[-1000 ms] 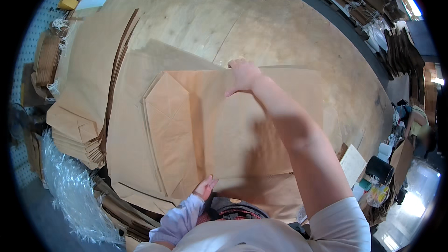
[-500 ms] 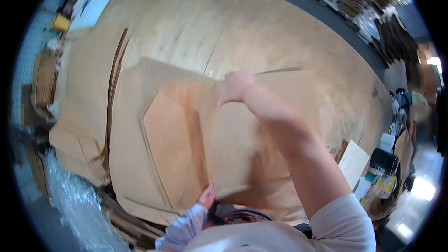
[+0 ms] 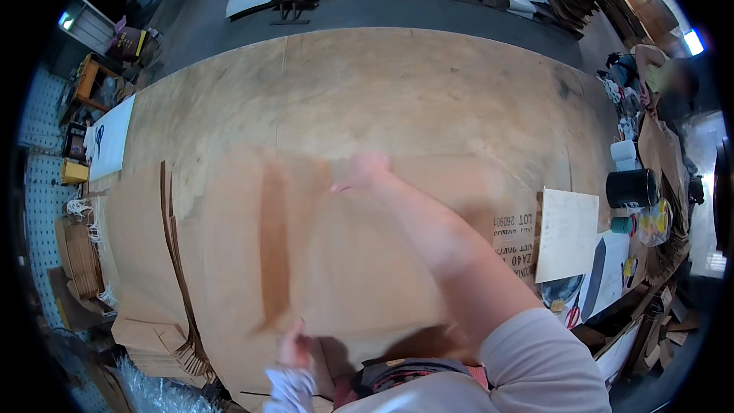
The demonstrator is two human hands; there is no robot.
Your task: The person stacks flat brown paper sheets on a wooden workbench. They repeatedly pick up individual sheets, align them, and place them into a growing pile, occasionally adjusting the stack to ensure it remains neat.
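A large brown paper sack (image 3: 382, 260), blurred by motion, lies across other brown paper on the wooden table. A darker strip shows near its left side, and dark print near its right. My right hand (image 3: 365, 170) reaches over it and grips its far edge, thumb pointing left. At the near edge, left of my body, my left hand (image 3: 294, 348) pinches the sack with the thumb on top; its other fingers are mostly hidden. Beneath and to the left spreads flat brown paper (image 3: 145, 237) with its edges stacked in dark lines.
The wooden tabletop (image 3: 367, 84) stretches beyond the sack. A white board (image 3: 566, 233), red scissors (image 3: 573, 315) and a black cylinder (image 3: 631, 188) are at the right. Clear plastic wrap (image 3: 157, 386) sits at the lower left. Another person (image 3: 661, 69) is at the far right.
My view has turned to the right. The sack's raised, folded-out left part now lies flatter, and both hands have stayed at its far and near edges.
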